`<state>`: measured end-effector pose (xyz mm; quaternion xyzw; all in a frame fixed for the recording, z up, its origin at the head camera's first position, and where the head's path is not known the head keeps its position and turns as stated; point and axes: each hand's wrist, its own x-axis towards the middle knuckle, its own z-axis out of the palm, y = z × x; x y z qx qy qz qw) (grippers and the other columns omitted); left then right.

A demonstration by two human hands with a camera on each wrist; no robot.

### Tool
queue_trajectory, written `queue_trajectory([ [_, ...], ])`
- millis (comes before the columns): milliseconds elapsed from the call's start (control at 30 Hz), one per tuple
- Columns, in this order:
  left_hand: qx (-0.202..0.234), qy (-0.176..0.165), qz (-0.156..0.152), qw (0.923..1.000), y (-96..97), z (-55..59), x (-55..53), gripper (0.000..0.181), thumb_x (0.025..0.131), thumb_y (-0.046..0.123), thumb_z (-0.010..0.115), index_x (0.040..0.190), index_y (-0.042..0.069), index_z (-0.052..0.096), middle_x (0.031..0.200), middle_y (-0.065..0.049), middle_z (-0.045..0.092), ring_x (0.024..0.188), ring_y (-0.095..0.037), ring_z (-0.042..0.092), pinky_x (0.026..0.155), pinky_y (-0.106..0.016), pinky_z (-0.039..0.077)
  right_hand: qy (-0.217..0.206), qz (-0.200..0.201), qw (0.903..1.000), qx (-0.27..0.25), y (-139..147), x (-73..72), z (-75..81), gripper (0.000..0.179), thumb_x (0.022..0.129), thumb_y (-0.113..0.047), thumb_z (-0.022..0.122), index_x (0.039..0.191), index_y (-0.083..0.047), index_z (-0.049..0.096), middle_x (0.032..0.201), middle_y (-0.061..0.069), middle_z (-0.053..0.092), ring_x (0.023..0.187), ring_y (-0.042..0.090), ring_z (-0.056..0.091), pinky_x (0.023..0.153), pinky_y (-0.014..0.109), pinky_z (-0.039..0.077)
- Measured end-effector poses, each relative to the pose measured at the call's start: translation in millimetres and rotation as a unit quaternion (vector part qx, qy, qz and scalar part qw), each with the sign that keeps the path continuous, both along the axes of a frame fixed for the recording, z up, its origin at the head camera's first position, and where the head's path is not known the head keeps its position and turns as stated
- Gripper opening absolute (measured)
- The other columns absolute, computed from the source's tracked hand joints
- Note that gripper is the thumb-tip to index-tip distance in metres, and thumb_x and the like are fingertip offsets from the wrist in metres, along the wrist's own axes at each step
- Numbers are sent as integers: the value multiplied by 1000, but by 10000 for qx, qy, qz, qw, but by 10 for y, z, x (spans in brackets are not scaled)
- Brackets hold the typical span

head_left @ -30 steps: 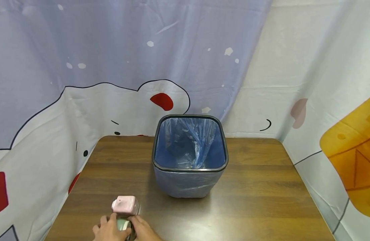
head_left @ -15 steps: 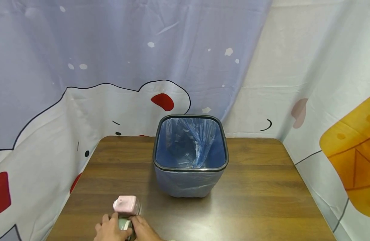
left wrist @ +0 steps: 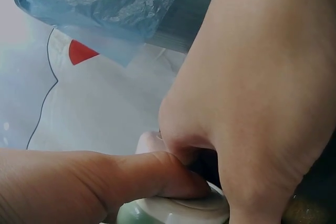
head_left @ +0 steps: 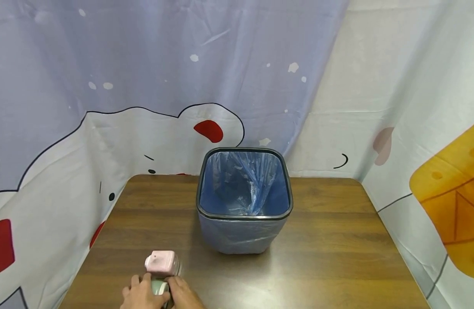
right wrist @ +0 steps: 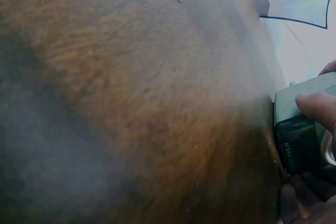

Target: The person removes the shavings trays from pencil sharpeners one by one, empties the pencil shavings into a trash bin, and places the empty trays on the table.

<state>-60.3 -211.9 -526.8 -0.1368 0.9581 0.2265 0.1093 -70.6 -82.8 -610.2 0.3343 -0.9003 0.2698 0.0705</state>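
Note:
At the bottom left of the table, both hands are around a small pale green container (head_left: 157, 286) with a dark lower side and a white ring-like part. My left hand (head_left: 142, 295) grips it from the left, with the thumb (left wrist: 173, 177) pressing near its white part in the left wrist view. From the right, my right hand (head_left: 184, 295) holds the container's other side with bent fingers. Most of the container is covered by the hands. Just behind it lies a pink container (head_left: 161, 262) with a clear lower part and a white knob on its left.
A square bin (head_left: 242, 236) with a dark rim and a blue plastic liner stands mid-table towards the back. The wooden table (head_left: 329, 249) ends at a printed cloth (head_left: 144, 141) hanging behind and along its sides.
The head view has shifted very slightly. Both hands stay around the green container, and the pink container and the bin stay in place.

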Motion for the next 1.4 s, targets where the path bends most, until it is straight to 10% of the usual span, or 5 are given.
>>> queue_trajectory([
  [567, -18, 129, -217, 9997, -45, -6, -26, 86, 53, 42, 79, 111, -14, 49, 98, -33, 46, 84, -53, 43, 71, -54, 39, 442, 98, 9988, 171, 21, -38, -14, 56, 63, -26, 81, 109, -9, 55, 101, -3, 58, 93, 4, 55, 81, 13, 42],
  [1400, 121, -74, -35, 9999, -61, 19, -54, 87, 52, 44, 80, 113, -10, 50, 100, -31, 46, 87, -53, 43, 63, -57, 43, -113, 31, 9997, -205, 43, -81, 15, 48, 64, -22, 82, 104, -12, 58, 94, -5, 61, 85, 0, 56, 72, 10, 42],
])
